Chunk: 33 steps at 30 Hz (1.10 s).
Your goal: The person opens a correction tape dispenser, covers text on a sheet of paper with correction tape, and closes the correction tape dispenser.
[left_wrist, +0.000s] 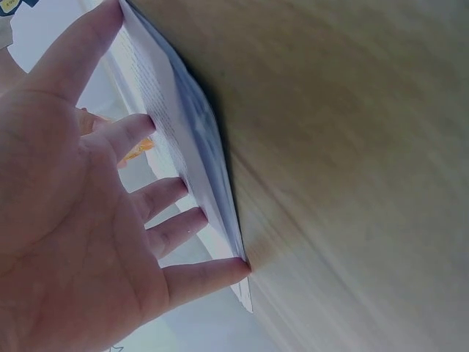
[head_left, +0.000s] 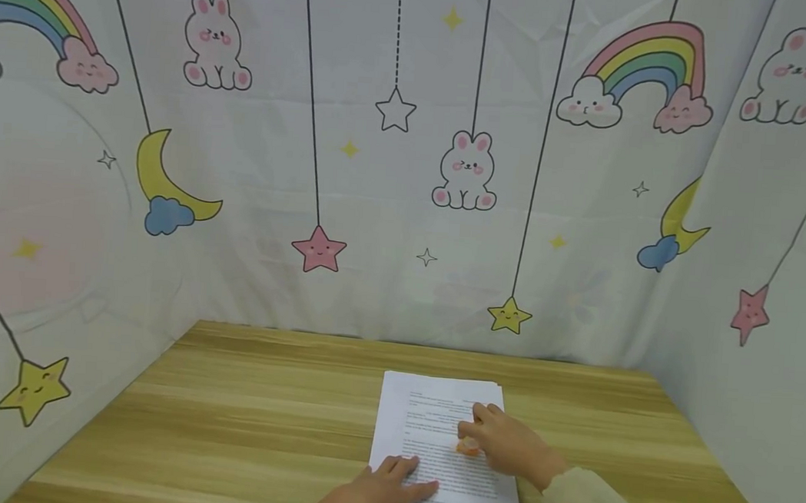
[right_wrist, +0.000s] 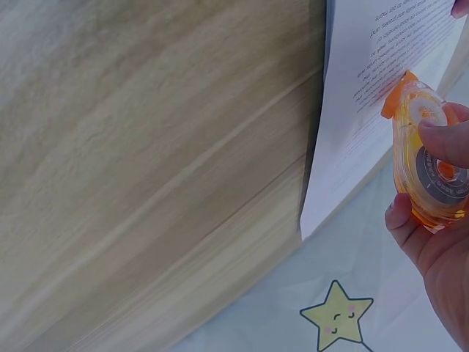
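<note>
A stack of printed paper [head_left: 390, 416] lies on the wooden table, covered with lines of text. My right hand [head_left: 510, 443] grips an orange, see-through correction tape [right_wrist: 410, 165]. In the right wrist view, the thumb lies on its side and its orange tip [right_wrist: 396, 97] meets the printed sheet, though the exact contact is hard to see. Lower down the page, my left hand [head_left: 380, 492] rests with spread fingers on the paper. The left wrist view shows those fingers [left_wrist: 172, 233] straight, their tips on the sheets along the stack's edge.
The wood-grained table [head_left: 262, 404] extends on both sides of the stack. Behind and beside it hangs a white cloth [head_left: 386, 297] printed with rabbits, stars, moons and rainbows.
</note>
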### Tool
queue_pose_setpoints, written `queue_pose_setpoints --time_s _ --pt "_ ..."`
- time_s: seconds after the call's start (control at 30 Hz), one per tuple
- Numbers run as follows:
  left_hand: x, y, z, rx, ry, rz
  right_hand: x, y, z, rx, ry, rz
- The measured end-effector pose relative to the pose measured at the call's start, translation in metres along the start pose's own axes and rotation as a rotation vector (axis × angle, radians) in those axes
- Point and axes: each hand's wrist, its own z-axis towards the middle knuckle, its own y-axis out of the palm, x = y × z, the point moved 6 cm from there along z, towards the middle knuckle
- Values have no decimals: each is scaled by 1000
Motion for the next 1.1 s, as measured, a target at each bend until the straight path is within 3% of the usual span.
queue_pose_setpoints --time_s 0.4,0.7,1.1 --pt "0 0 0 -12 5 -6 5 0 -9 58 -41 -11" --pt "0 0 0 -17 1 -15 10 -2 -14 25 -26 -17" --pt "-1 2 1 -31 -9 -31 20 -1 -24 52 -20 34"
